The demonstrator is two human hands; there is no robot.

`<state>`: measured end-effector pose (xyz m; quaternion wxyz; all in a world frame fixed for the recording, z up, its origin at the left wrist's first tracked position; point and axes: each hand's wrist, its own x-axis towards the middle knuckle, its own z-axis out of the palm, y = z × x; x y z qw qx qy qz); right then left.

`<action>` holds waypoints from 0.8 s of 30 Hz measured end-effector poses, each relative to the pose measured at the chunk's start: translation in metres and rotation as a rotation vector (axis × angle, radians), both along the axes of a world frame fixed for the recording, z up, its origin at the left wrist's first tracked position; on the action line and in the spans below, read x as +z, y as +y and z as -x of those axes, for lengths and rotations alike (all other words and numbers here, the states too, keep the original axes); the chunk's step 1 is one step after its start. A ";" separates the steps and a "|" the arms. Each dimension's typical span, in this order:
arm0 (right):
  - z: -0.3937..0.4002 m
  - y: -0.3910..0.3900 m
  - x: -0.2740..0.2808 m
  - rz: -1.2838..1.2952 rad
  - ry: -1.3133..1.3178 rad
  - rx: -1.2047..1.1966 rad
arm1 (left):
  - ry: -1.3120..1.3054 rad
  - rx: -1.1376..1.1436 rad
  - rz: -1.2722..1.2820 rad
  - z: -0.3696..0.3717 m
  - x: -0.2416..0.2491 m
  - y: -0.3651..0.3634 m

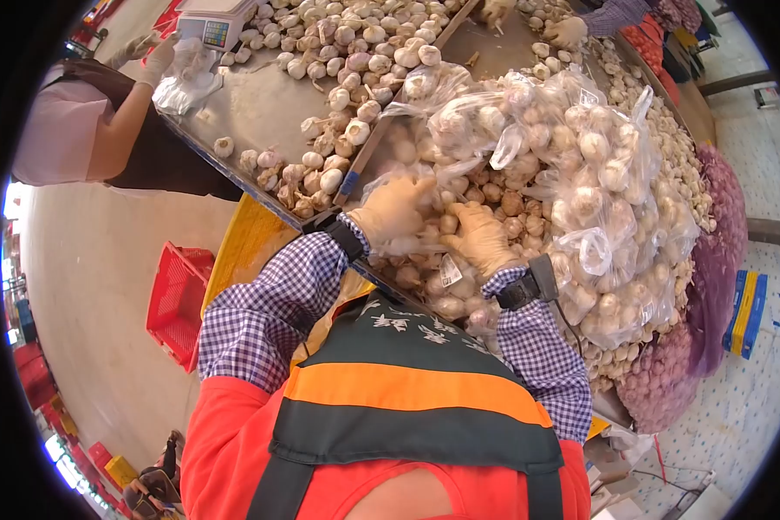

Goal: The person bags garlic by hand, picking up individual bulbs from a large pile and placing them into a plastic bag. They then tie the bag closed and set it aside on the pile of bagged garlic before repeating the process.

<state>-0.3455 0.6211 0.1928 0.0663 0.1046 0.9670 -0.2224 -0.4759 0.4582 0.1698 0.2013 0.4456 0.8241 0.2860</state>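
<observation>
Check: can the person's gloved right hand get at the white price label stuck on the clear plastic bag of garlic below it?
Probably yes. The right hand rests on the garlic just above the white label, and nothing lies between them.

Clear plastic bag of garlic (425, 260), white price sticker (near its lower end), lying atop loose bulbs

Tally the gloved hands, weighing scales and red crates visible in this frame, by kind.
Gloved hands: 5: wearer's left hand and right hand, a co-worker's hand by the scale, and two hands at the top edge
Weighing scale: 1
Red crate: 1
Total: 7
</observation>
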 end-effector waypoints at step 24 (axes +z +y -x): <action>-0.006 -0.001 0.010 1.188 -0.003 -0.363 | -2.175 0.168 -0.919 0.011 0.018 -0.040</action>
